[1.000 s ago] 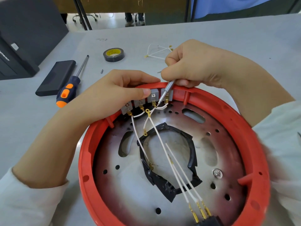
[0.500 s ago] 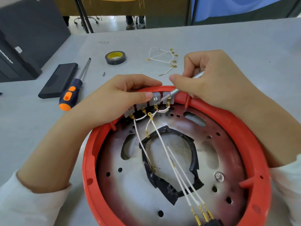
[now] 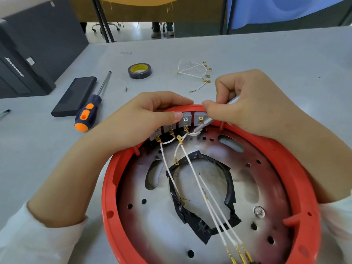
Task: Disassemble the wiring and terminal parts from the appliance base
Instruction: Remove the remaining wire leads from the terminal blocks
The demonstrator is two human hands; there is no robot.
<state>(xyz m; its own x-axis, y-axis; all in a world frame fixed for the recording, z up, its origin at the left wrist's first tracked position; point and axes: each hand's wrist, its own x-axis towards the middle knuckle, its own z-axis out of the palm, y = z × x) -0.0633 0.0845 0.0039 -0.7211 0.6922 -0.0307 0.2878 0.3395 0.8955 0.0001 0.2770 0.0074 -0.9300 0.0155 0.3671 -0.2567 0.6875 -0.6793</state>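
Head view: left hand [image 3: 152, 119] steadies the terminal blocks [image 3: 185, 120]; right hand [image 3: 253, 107] fingers grip a metal tool [image 3: 204, 123] — next, pry the spade connector [image 3: 200, 119] free.

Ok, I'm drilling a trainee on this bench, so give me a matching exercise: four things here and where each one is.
Things:
1. tape roll
2. screwdriver
3. loose wire bundle
4. metal tool

Places:
A. held in the right hand
B. on the table beyond the right hand
C. beside the black case
D. on the table beyond the left hand

Pairs: 1-D, 2-C, 3-B, 4-A
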